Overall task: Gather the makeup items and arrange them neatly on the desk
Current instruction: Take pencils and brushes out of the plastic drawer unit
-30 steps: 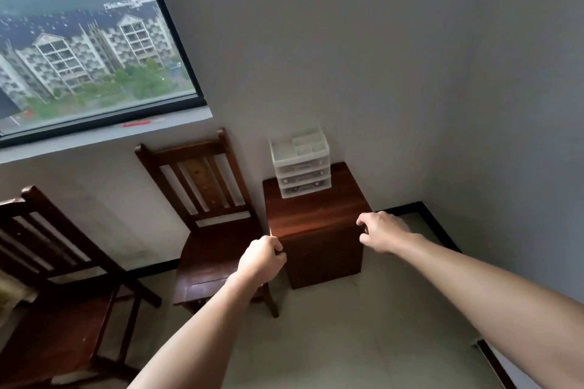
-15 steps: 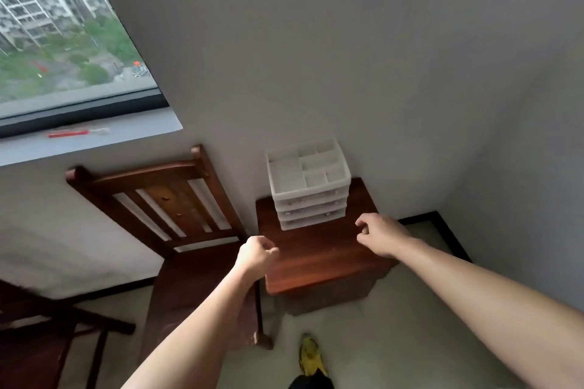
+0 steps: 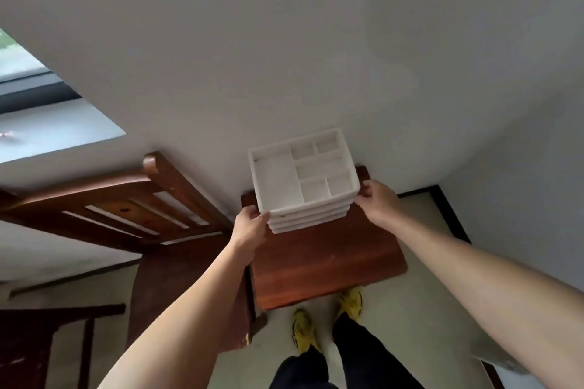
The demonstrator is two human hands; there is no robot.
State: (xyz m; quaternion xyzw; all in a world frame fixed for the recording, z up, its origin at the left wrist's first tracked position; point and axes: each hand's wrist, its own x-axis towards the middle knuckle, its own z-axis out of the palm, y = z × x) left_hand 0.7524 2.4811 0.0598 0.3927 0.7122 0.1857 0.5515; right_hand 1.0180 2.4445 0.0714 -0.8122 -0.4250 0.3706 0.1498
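Wooden stand (image 3: 322,259): white organizer (image 3: 303,177) between left grip (image 3: 249,227), right grip (image 3: 377,202), both clasping its sides

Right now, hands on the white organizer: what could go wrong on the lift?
1. The left hand and right hand grip only the white organizer at its sides; tilted forward, its stacked drawers may slide out.
2. The chair back stands close on the left; a swing that way could hit it.

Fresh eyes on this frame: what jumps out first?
The white organizer, its top compartments open, stands at the back of a small wooden table. The left hand and right hand hold it at either side. A wooden chair stands to the table's left, yellow shoes on the floor before it.
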